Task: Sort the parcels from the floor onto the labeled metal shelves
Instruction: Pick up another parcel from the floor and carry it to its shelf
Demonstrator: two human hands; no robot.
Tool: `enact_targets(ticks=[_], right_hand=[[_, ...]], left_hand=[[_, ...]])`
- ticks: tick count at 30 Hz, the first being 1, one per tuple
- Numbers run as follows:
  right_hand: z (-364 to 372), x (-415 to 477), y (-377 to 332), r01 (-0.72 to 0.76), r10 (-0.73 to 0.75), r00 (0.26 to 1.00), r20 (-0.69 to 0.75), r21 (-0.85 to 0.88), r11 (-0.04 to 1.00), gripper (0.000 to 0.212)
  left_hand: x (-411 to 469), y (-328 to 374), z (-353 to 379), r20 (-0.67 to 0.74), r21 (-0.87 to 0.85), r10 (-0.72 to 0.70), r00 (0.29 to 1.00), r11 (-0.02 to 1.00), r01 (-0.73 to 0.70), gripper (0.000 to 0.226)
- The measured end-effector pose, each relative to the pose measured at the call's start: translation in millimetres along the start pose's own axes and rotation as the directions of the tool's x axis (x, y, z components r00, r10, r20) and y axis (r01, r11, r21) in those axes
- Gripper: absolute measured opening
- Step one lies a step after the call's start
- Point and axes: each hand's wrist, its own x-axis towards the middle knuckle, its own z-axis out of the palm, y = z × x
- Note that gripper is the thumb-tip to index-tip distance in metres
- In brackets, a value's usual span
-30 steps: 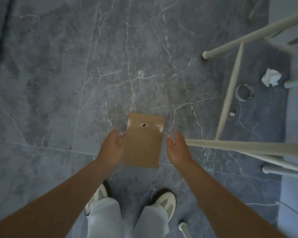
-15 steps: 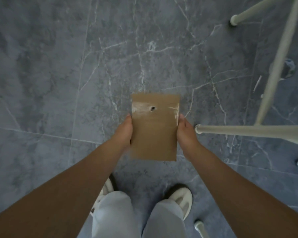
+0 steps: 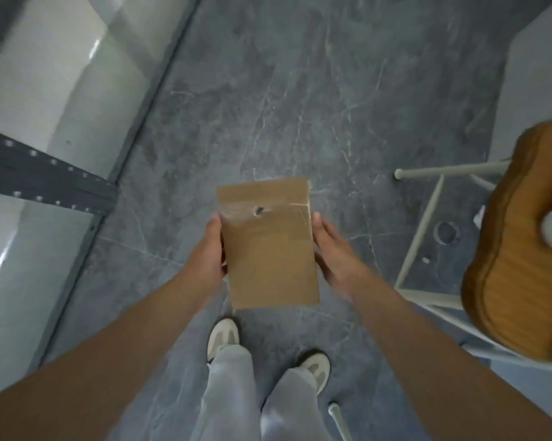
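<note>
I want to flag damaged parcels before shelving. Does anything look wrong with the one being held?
Yes. The brown parcel, held at its sides by the left hand and right hand, has a small dark puncture hole near its top edge, in a strip of clear tape. What is inside cannot be told.

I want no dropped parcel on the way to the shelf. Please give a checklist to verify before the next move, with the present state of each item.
1. Left hand holds the brown parcel edge: ok.
2. Right hand holds the opposite edge: ok.
3. Parcel is off the floor: ok.
4. Metal shelf is in view, on the left: ok.
5. Shelf label readable: cannot tell.
6. Wooden stool close on the right, not touching the parcel: ok.
</note>
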Motion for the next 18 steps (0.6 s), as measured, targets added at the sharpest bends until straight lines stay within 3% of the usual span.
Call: enact_targets(ticks=[1, 3, 5, 11, 14, 18], right_hand=[[8.2, -21.3, -23.3, -0.006, 0.005, 0.999, 0.049, 0.019, 1.0, 0.106], [28.7, -69.0, -71.4, 0.029, -0.029, 0.991, 0.134, 0.005, 1.0, 0.062], [44.0, -102.1, -99.6, 0.053, -0.051, 0.979, 0.197, -0.004, 0.999, 0.046], [74.8, -187.5, -178.5, 0.183, -0.162, 0.949, 0.272, -0.055, 0.982, 0.054], [82.8, -232.6, -211.9, 0.234, -0.206, 0.928, 0.309, -0.053, 0.971, 0.064], [92.0, -300.1, -255.5, 0.329, -0.283, 0.888, 0.361, -0.073, 0.941, 0.067]], left_hand=[[-20.2, 16.8, -8.5, 0.021, 0.001, 0.037, 0.999, 0.999, -0.037, 0.062], [-65.6, 52.7, -24.9, 0.025, 0.012, 0.082, 0.996, 0.997, -0.082, 0.051], [-110.3, 83.0, -42.7, 0.007, 0.018, 0.114, 0.993, 0.993, -0.114, 0.039], [-221.1, 151.8, -90.5, -0.052, 0.119, 0.287, 0.957, 0.953, -0.279, 0.041], [-275.4, 173.1, -100.5, -0.098, 0.165, 0.376, 0.922, 0.919, -0.357, 0.058], [-359.0, 183.4, -111.8, -0.096, 0.177, 0.516, 0.851, 0.85, -0.496, 0.049]])
